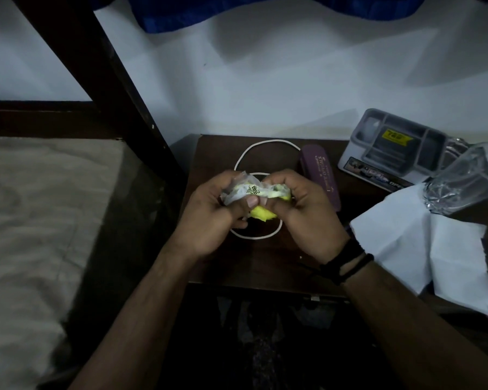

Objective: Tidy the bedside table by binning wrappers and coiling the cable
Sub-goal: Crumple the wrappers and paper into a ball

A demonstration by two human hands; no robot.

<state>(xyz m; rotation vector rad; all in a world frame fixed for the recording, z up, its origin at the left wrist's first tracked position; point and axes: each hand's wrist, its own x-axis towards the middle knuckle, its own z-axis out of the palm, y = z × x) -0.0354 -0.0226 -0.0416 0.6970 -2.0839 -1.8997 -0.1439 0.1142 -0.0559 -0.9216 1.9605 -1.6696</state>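
Meanwhile, wrapper (254, 194) in both hands

A pale, bluish-white painted wall (265, 80) fills the upper half of the dim view, crossed by soft grey shadows. A deep blue fabric (237, 9) hangs along its top edge. A dark wooden bed post (102, 80) slants across the left, joined to a dark horizontal rail (40, 116). Below the rail lies a mattress under a creased beige sheet (40, 206). A dark brown wooden bedside table (265, 266) stands against the wall, just beside the bed. Beneath its front edge the dark, mottled floor (265, 347) is barely lit.
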